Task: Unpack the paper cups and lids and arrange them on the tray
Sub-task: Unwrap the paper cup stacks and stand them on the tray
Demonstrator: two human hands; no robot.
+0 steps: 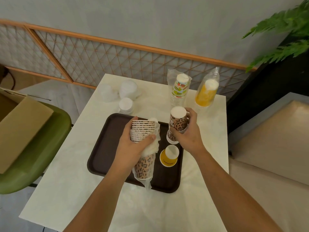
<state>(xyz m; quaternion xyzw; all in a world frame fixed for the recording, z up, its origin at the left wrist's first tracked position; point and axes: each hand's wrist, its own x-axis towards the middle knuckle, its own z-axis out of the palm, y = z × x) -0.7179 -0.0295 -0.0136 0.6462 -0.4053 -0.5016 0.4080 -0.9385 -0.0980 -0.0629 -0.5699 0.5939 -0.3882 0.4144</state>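
Left hand (133,144) is wrapped round a tilted leopard stack (143,131), still half in its plastic sleeve (153,148): thumb across the front, fingers behind, low end over the tray (103,148). Right hand (187,136) grips a single leopard cup (178,119) by its sides, base up, right above another leopard cup (170,138) standing on the tray. Can't really tell if those two are touching or already nested, the hand covers the join.

A yellow cup (169,155) sits upside down just nearer me. Both are along the tray's right side, while the left half is bare brown. The tray's right edge runs close to the table (66,190) edge.

At the back, lids (126,96) are on the left and two bagged cup stacks (179,91) on the right. Both forearms reach in from the bottom.
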